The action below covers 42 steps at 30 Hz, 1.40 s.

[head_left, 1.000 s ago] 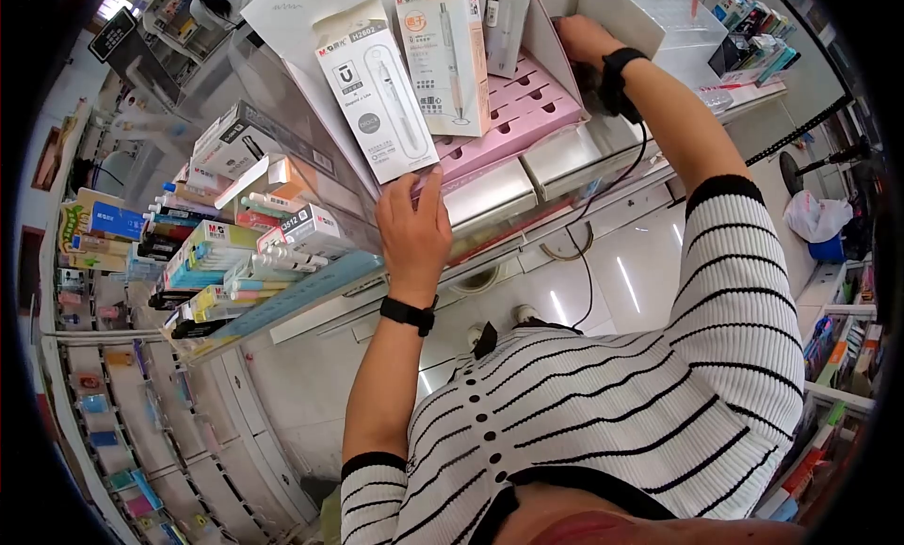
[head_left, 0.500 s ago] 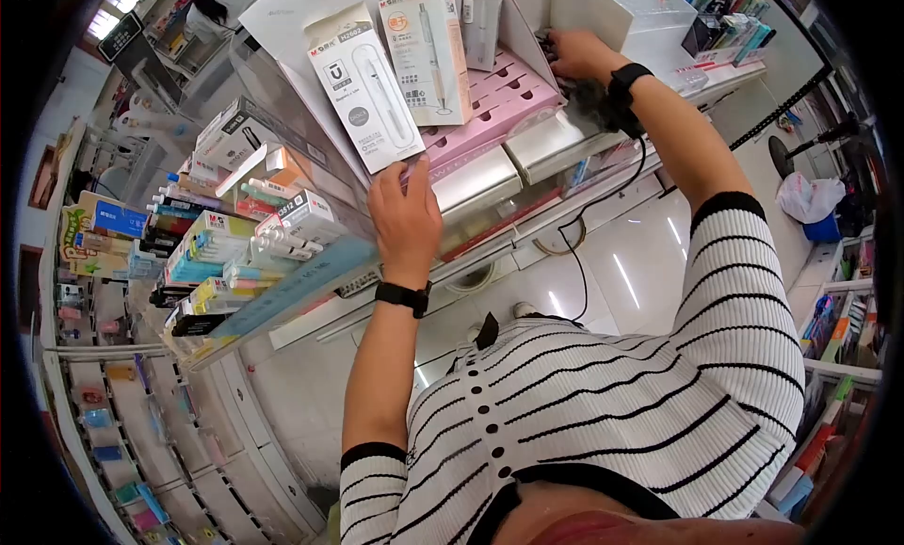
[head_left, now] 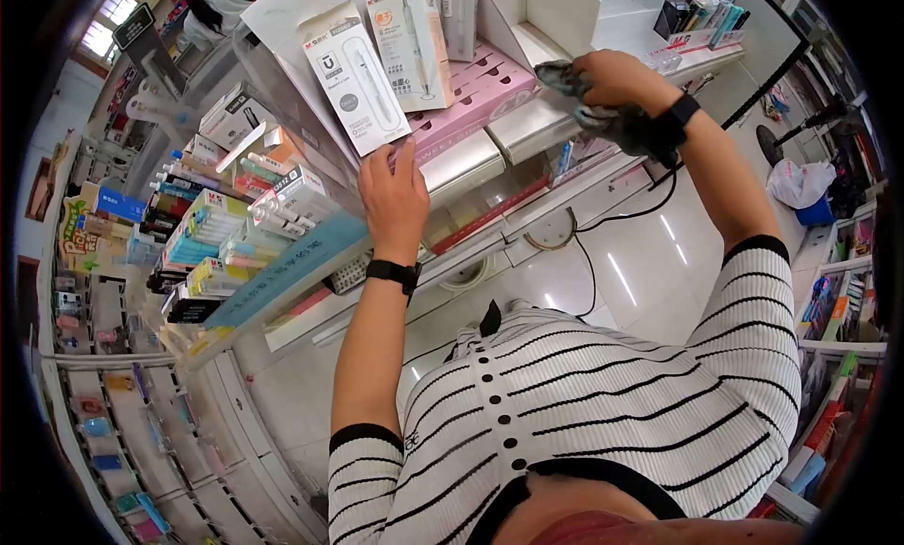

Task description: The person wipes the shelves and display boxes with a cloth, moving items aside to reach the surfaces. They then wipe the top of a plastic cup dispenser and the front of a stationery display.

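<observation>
Fingers (head_left: 603,69) curl round a grey cloth (head_left: 612,121) on the display stand (head_left: 471,93)

I see my left hand (head_left: 394,198) resting flat against the front edge of the pink display stand (head_left: 476,97), just below the boxed pen packages (head_left: 377,65). My right hand (head_left: 617,79) grips a dark cleaning cloth (head_left: 603,121), pressed on the shelf (head_left: 532,130) beside the stand. Marker boxes (head_left: 226,234) crowd the left.
</observation>
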Each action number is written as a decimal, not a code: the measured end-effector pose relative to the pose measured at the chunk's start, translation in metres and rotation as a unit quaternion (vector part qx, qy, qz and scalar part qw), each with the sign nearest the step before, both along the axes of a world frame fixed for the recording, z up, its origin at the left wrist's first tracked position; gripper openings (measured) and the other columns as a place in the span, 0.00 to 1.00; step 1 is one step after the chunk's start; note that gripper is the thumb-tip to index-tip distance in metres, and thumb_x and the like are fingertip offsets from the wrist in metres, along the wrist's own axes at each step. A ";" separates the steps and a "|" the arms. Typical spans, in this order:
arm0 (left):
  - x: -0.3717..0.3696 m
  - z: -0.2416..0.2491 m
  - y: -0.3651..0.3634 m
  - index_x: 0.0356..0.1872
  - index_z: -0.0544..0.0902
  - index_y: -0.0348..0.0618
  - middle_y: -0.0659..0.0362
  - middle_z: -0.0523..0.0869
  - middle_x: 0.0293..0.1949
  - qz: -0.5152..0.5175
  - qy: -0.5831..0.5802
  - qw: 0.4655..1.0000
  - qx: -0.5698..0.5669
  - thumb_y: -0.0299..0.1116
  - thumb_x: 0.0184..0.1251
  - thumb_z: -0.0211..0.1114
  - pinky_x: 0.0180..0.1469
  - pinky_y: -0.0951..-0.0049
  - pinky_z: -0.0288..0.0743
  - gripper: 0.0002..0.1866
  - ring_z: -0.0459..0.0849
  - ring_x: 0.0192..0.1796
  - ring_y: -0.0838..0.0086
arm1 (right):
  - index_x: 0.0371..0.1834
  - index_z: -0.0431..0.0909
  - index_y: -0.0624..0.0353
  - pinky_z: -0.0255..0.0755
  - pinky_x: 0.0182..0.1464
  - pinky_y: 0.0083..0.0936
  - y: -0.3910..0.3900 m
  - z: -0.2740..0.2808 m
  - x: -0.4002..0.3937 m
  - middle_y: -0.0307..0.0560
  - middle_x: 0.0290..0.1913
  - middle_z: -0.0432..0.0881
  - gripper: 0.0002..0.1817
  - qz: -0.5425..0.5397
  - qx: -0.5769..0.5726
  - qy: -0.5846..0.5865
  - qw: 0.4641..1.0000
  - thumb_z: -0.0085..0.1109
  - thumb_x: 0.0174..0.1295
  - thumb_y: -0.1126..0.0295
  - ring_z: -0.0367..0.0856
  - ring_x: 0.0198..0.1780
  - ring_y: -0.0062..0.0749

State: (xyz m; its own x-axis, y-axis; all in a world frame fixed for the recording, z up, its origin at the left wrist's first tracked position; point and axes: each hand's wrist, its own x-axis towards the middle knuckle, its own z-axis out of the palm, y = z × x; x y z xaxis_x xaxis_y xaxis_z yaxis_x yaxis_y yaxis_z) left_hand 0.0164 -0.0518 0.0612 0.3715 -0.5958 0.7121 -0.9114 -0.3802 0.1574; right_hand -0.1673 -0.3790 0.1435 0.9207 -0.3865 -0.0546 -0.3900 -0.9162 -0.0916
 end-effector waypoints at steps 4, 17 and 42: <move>0.001 -0.003 0.000 0.53 0.83 0.47 0.53 0.78 0.49 -0.003 0.008 1.000 -0.006 0.24 0.59 0.66 0.59 0.56 0.71 0.19 0.76 0.55 0.55 | 0.53 0.82 0.53 0.79 0.48 0.43 0.033 0.046 -0.016 0.57 0.43 0.86 0.27 -0.076 -0.087 -0.028 0.993 0.69 0.46 0.63 0.84 0.47 0.54; 0.004 -0.004 0.003 0.56 0.83 0.47 0.52 0.78 0.50 0.001 0.014 1.000 0.008 0.23 0.56 0.65 0.60 0.56 0.71 0.23 0.76 0.56 0.55 | 0.50 0.83 0.53 0.79 0.49 0.42 0.078 0.010 0.113 0.51 0.42 0.86 0.22 0.029 -0.153 -0.085 0.984 0.66 0.48 0.68 0.85 0.46 0.51; 0.006 -0.008 0.003 0.55 0.84 0.49 0.53 0.78 0.50 -0.013 0.025 1.000 -0.001 0.23 0.56 0.65 0.59 0.56 0.71 0.23 0.76 0.56 0.57 | 0.45 0.86 0.54 0.80 0.47 0.41 0.049 0.021 0.130 0.57 0.41 0.87 0.19 -0.024 -0.111 -0.041 0.993 0.66 0.46 0.70 0.85 0.44 0.54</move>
